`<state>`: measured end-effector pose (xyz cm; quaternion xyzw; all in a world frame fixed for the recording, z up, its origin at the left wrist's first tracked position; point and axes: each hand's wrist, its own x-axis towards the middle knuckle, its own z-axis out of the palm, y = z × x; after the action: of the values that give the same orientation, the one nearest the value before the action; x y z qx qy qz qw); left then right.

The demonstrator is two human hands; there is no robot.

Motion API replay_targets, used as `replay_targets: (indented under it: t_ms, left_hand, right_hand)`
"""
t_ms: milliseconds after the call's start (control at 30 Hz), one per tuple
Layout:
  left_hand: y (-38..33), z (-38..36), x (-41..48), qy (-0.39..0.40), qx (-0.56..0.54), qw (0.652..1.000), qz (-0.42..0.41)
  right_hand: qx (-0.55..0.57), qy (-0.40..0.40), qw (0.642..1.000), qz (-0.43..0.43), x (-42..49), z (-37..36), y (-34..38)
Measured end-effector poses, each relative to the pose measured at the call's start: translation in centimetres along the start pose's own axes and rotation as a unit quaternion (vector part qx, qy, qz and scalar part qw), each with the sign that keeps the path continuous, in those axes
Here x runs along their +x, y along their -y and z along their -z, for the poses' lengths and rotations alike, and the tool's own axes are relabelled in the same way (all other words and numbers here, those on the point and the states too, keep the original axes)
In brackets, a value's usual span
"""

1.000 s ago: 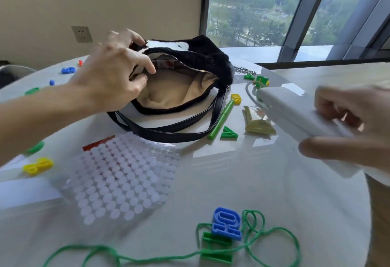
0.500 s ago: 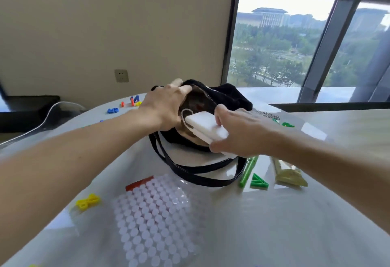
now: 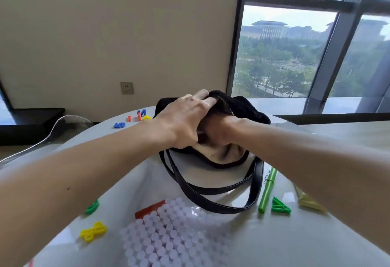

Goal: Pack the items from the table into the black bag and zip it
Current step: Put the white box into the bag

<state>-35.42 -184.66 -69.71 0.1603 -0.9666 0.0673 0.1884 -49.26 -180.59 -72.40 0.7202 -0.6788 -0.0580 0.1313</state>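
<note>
Black plush bag (image 3: 242,108) sits on the surface (image 3: 274,241), its mouth held wide by the left hand (image 3: 185,119), fingers (image 3: 201,95) hooked over the rim, so the right hand (image 3: 215,131) can reach inside, where its own fingers are hidden and their grip cannot be told.

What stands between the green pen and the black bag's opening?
A strap of the black bag lies on the table between the green pen and the opening; the right hand reaches into that opening, the left hand grips its rim.

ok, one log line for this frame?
stage: packing | left hand: grips black bag rim | right hand: inside bag, grip hidden | bag: unzipped | green pen: on table
</note>
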Motion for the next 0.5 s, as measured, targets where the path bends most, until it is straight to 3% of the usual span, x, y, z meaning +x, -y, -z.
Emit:
replay_targets:
  t_ms: [133,367,500]
  left_hand:
    - [0.8,0.6,-0.4,0.016,-0.017,1.0,-0.006]
    - [2.1,-0.5,-1.9,0.069,-0.006,0.997,0.038]
    - [2.0,-0.5,-2.7,0.08,-0.024,0.995,0.063]
  right_hand:
    - [-0.01,0.007,1.0,0.012,1.4,-1.6,-1.5]
    - [0.069,0.068,0.99,-0.104,0.6,-3.9,-1.1]
    - [0.062,0.05,0.99,-0.115,-1.9,-2.1,0.5]
